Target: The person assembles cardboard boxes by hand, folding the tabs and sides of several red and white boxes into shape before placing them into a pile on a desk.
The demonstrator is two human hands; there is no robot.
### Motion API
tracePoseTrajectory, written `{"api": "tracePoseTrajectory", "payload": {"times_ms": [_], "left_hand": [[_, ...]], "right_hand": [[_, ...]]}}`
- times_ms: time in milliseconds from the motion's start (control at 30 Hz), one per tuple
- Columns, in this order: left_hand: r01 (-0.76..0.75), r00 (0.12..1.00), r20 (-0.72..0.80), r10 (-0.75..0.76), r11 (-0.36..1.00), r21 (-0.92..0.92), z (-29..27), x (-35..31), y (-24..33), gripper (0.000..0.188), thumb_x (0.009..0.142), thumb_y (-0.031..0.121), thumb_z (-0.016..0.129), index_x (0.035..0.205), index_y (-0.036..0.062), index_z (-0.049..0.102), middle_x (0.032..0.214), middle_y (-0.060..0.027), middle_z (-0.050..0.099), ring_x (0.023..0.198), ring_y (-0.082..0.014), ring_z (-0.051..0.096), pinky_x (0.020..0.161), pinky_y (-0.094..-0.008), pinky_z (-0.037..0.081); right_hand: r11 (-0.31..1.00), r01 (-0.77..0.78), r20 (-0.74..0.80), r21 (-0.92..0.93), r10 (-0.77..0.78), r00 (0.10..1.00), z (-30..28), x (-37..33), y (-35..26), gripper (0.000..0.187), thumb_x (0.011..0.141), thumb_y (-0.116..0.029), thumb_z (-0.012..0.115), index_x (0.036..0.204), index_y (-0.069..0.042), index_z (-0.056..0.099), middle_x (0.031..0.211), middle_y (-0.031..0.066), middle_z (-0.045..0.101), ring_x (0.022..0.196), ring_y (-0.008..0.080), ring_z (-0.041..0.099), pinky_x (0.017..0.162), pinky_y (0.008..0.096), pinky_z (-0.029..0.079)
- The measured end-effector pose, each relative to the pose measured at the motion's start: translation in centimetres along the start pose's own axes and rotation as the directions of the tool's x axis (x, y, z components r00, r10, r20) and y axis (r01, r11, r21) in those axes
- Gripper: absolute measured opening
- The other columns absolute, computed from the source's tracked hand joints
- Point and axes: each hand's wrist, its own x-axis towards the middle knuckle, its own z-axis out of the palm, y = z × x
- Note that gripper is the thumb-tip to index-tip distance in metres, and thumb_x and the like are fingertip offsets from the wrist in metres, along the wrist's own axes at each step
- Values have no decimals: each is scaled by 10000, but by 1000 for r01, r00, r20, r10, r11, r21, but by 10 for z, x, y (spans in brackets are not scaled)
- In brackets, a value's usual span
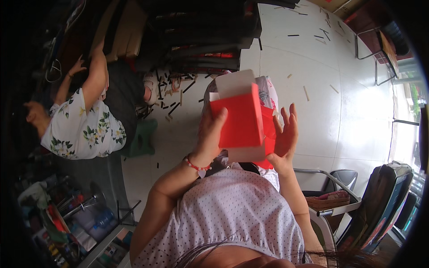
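Observation:
A red cardboard box (237, 120) is held up over my lap, its pale inner flaps standing open at the top and bottom ends. My left hand (210, 134) grips its left side, the thumb lying on the red face and the fingers hidden behind. To the right of the box is my right hand (286, 138), fingers spread and nothing held in them. Its thumb is close to the box's lower right corner; I cannot tell whether they touch. More red card pieces (268, 123) lie on my lap beneath, partly covered by the box.
At the left a person in a flowered shirt (89, 129) reaches toward a brown carton (120, 31). Dark stacked material (196, 35) stands ahead. Small black and tan strips (172, 91) litter the floor. A metal-framed chair (333, 201) is at my right, a green stool (145, 136) at the left.

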Motion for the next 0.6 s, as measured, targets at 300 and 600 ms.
{"api": "tracePoseTrajectory", "payload": {"times_ms": [300,600], "left_hand": [[284,955,42,-293,865,-415,-16,15,-14,526,919,467,475,1267,74,466,1192,-68,571,1041,-176,572,872,-332,474],[196,981,65,-185,942,-271,-6,3,-10,611,928,549,361,1318,80,396,1228,-79,548,1086,-190,557,900,-367,473]], "right_hand": [[987,6,233,-161,32,972,-2,-3,-6,931,682,-364,791,1411,-88,282,1478,195,174,1351,351,253,1073,462,255],[960,-245,222,-134,270,937,32,0,-11,777,876,-113,572,1451,-21,58,1480,185,206,1341,284,281,1039,377,318]]}}
